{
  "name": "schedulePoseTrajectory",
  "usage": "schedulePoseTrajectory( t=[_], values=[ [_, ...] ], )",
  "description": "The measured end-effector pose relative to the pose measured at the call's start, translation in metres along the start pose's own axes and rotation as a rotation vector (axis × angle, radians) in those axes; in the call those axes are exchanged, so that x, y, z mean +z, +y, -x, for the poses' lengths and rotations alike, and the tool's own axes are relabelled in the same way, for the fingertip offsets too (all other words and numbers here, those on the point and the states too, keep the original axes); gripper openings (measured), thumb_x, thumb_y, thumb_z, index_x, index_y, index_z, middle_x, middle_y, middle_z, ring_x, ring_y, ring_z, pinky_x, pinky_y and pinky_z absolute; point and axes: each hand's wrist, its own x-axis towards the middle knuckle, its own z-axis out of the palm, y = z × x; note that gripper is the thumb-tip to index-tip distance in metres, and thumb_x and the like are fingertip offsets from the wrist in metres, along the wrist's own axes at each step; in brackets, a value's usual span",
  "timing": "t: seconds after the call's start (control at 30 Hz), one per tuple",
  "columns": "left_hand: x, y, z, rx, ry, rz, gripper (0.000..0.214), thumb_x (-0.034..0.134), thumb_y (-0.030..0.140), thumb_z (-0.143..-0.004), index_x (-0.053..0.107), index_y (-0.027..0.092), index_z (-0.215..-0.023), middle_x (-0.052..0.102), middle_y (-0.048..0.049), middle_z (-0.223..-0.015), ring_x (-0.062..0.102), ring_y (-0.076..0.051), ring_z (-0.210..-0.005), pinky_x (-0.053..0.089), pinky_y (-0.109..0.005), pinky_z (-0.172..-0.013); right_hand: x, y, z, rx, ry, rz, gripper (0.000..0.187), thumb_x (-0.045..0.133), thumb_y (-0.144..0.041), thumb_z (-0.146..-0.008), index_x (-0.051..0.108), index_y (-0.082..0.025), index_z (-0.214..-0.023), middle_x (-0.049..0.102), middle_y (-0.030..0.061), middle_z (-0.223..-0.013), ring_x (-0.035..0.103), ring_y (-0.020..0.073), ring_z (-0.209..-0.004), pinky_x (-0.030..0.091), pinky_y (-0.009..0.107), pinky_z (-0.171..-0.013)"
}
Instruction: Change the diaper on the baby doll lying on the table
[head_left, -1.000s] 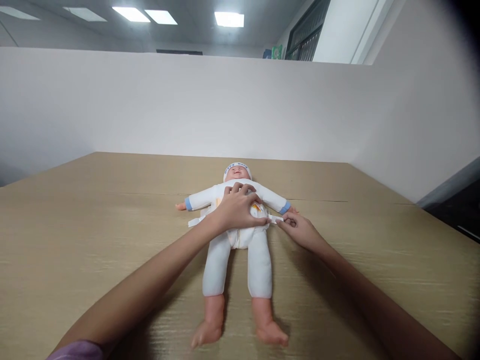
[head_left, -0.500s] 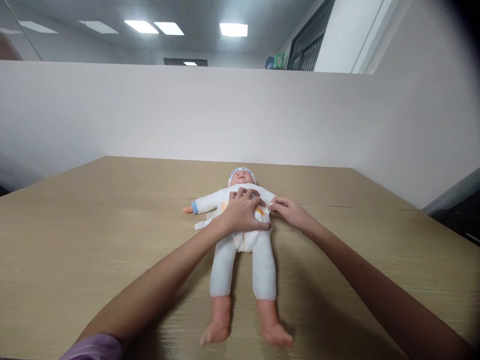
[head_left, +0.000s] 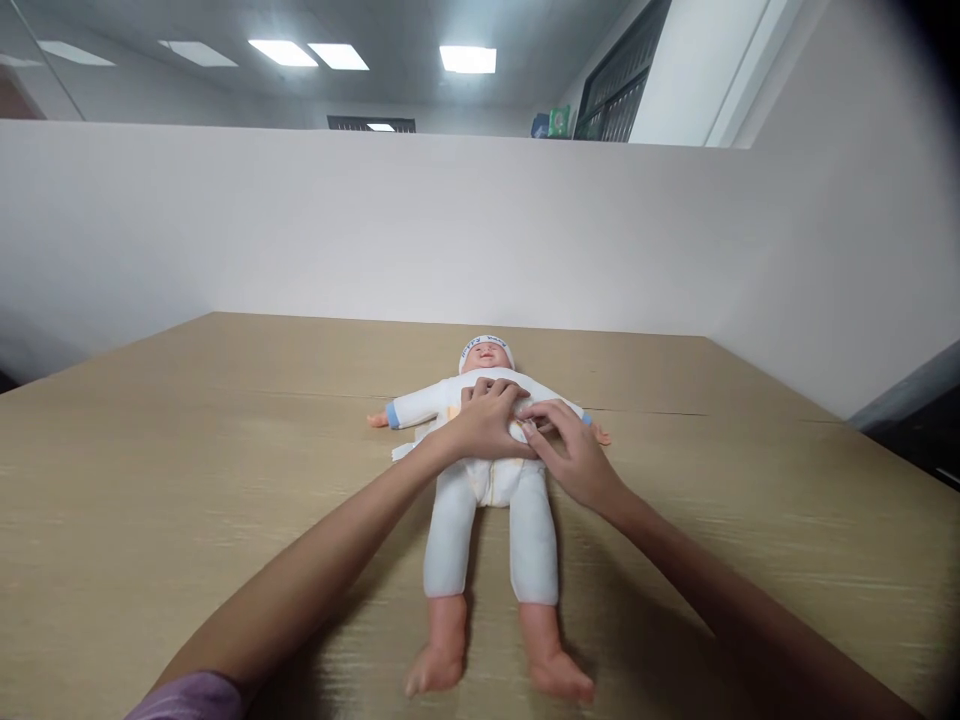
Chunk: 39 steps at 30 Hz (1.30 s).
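A baby doll (head_left: 454, 540) in a white suit with blue cuffs lies on its back, feet toward me. Round its hips is a white diaper (head_left: 493, 485) with yellow-orange print. My left hand (head_left: 491, 420) rests on the diaper's front with fingers apart, pressing on the belly. From the right, my right hand (head_left: 570, 450) has thumb and fingertips pinched at the diaper's front, close to my left hand. The diaper tab in that pinch is mostly hidden by the fingers. On the left side another white tab (head_left: 403, 451) sticks out loose.
The doll lies on a wide wooden table (head_left: 225, 480) with a seam running across it. A pale partition wall (head_left: 450, 220) rises behind the far edge. A dark object (head_left: 922, 420) stands beyond the table's right edge.
My right hand has moved left, from beside the doll's waist onto the diaper's front, bringing the tab across. The doll's arm on the right now shows. My left hand stays about where it was.
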Motion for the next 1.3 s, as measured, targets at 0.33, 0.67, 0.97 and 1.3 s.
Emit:
schedulePoseTrajectory(
  t=[0.33,0.67,0.97,1.3],
  values=[
    [-0.011,-0.057,0.04,0.052,0.196,0.435,0.042,0.06,0.047,-0.101,0.058,0.027,-0.137,0.06,-0.0075,-0.144,0.056,-0.027,-0.131,0.046,-0.042,-0.109,-0.004,0.03,0.026,-0.299,-0.166,0.143,0.053,0.039,-0.03,-0.11,0.037,-0.032,-0.162,0.044,0.0051,-0.165,0.04,0.0266,-0.152,0.035,0.052,-0.124],
    [-0.007,-0.126,0.119,-0.128,0.298,-0.07,0.029,0.062,0.046,-0.098,0.062,0.019,-0.109,0.066,-0.0106,-0.112,0.059,-0.03,-0.109,0.047,-0.044,-0.095,0.015,-0.039,-0.016,-0.402,0.073,0.308,0.008,0.056,-0.025,-0.101,0.06,-0.023,-0.095,0.067,0.0047,-0.092,0.061,0.0231,-0.09,0.044,0.039,-0.086],
    [-0.009,-0.124,0.116,-0.328,0.14,-0.059,0.028,0.063,0.042,-0.092,0.052,0.022,-0.076,0.066,-0.0044,-0.081,0.061,-0.024,-0.078,0.039,-0.034,-0.069,0.069,-0.058,-0.067,-0.014,-0.214,0.564,0.037,0.066,-0.043,-0.086,0.04,-0.023,-0.068,0.058,-0.0002,-0.069,0.049,0.0186,-0.07,0.025,0.032,-0.067],
    [-0.014,-0.125,0.115,-0.366,0.16,0.284,0.023,0.072,0.037,-0.078,0.054,0.021,-0.079,0.061,-0.0012,-0.082,0.055,-0.018,-0.073,0.041,-0.03,-0.066,0.064,-0.061,-0.068,0.052,-0.256,0.549,0.035,0.065,-0.043,-0.085,0.042,-0.022,-0.069,0.06,-0.0008,-0.069,0.047,0.016,-0.066,0.023,0.032,-0.065]
  ],
)
